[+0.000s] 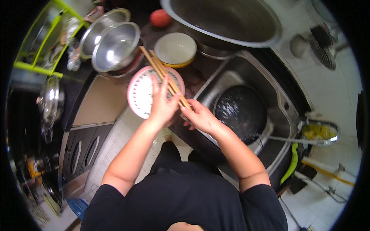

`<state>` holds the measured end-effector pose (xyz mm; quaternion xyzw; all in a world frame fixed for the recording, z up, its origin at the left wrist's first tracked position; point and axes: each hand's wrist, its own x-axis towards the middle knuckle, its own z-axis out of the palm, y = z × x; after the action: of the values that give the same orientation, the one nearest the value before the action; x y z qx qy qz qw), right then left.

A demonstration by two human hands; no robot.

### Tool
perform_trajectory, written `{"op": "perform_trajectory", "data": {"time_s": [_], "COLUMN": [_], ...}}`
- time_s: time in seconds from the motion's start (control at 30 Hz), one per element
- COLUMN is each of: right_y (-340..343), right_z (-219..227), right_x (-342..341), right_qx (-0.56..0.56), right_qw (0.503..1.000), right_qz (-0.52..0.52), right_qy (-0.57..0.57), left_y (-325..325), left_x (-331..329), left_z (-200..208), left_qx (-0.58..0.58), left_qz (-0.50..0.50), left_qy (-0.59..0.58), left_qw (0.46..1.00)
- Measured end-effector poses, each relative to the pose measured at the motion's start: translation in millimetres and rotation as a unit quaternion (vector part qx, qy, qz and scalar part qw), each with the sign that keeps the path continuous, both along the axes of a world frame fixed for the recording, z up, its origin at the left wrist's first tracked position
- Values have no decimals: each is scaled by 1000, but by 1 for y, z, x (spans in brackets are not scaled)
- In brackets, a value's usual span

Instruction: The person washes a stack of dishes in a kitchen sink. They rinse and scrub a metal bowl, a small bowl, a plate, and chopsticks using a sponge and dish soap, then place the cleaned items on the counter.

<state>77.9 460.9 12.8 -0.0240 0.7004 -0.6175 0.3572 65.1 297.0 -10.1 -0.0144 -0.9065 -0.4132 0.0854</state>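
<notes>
A bundle of wooden chopsticks (157, 66) slants over the counter, its far ends spread slightly apart. My right hand (201, 118) is closed round the near ends, beside the sink's edge. Farther along the sticks, my left hand (165, 103) grips them between thumb and fingers. Beneath the left hand is a white plate (140, 92) with a pink rim and small printed marks, partly covered by the hand and chopsticks. Just beyond it stands a bowl (175, 49), white inside and yellow outside.
The steel sink (227, 75) at right holds a dark round pan (241, 111) with water. Steel bowls (115, 46), a red round item (160, 18) and a large metal basin (231, 40) stand behind. A green rack (38, 69) is far left; a long green vegetable (291, 163) lies right.
</notes>
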Motion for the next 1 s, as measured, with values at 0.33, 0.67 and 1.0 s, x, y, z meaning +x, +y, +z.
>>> {"op": "perform_trajectory", "data": {"time_s": [0.33,0.67,1.0], "right_y": [144,243,204], "right_z": [-119,-199,-198], "right_x": [35,59,54], "right_qx": [341,533,407], "right_qw": [915,823,905], "right_qz": [-149,96,60], "right_qy": [159,171,109], "left_y": [21,127,187], "left_x": [16,73,63], "left_z": [31,40,-78], "left_qx": [-70,141,90], "left_qz": [3,-392,-273], "left_qy": [56,-45,-296], "left_qw": [996,908,911]}}
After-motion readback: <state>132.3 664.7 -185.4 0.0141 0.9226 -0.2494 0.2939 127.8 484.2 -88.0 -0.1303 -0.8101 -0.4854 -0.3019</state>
